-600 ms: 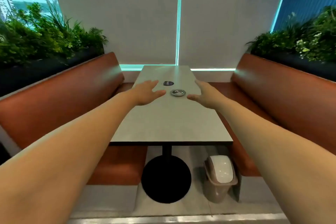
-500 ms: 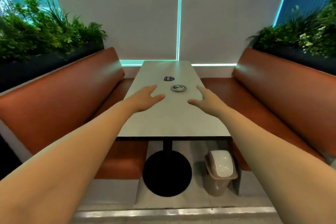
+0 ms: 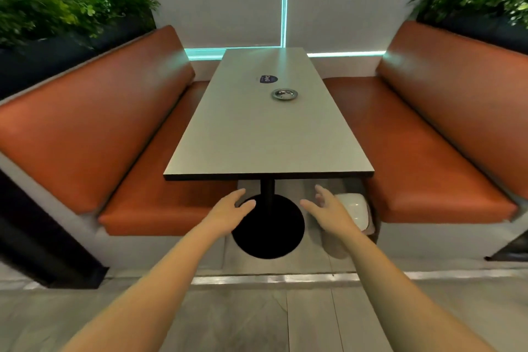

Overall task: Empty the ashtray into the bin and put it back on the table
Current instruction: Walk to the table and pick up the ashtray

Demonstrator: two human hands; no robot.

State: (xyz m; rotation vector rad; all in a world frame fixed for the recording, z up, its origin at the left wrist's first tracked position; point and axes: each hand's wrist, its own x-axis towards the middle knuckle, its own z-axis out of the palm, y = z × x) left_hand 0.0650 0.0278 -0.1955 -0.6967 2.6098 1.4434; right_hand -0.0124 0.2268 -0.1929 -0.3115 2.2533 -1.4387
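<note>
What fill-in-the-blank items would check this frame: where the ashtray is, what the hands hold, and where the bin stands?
1. The metal ashtray sits on the ____, just nearer the camera than a dark blue sticker.
2. Both the left hand and the right hand are open and hold ____.
3. The bin with the white lid stands on the ____, partly hidden behind the right hand.
4. The benches on either side are upholstered in ____.

Missing words: table; nothing; floor; orange-brown
</note>
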